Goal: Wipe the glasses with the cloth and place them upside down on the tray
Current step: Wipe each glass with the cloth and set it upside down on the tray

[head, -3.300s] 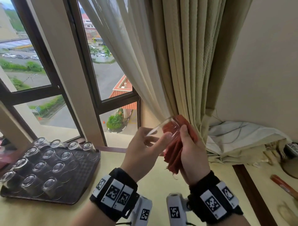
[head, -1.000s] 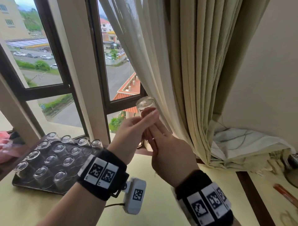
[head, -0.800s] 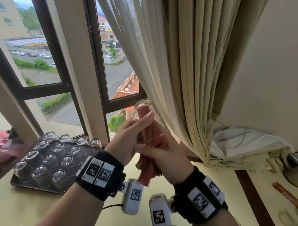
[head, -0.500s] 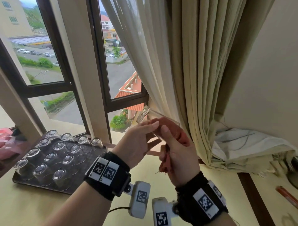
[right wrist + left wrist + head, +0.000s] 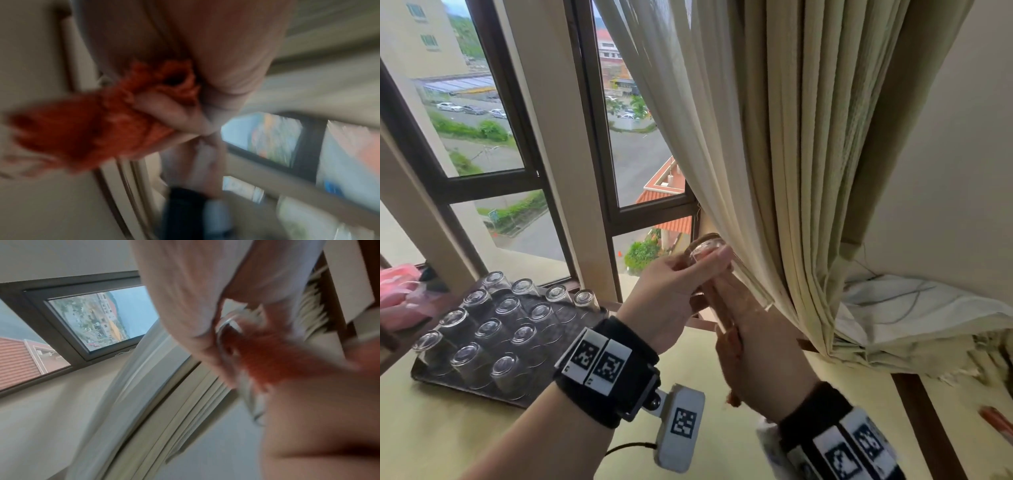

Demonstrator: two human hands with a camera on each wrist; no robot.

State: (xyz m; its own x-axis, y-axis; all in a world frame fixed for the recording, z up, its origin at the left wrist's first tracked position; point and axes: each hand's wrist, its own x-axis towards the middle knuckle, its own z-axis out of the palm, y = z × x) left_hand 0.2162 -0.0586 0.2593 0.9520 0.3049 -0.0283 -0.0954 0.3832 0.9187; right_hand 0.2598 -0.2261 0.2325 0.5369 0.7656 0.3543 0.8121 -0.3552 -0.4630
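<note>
The left hand (image 5: 671, 291) grips a clear drinking glass (image 5: 717, 274) near its thick base, fingers curled round it, holding it up in front of the curtain (image 5: 774, 154) with the base tipped up and away so the open mouth faces the other hand. The right hand (image 5: 760, 363) is closed on a rust-red cloth (image 5: 115, 123), which is bunched and pushed up into the glass; through the wall it shows as a reddish column, so the inside is what is being wiped. The wrist views are smeared, so exactly how deep the cloth reaches is uncertain.

Well to the left, on the pale worktop (image 5: 448, 428), a dark tray (image 5: 571, 318) carries rows of glasses already set mouth-down. Its near-right part is bare, probably where this glass belongs once wiped. Holding by the base leaves the rim free for the cloth and should suit setting it down inverted.
</note>
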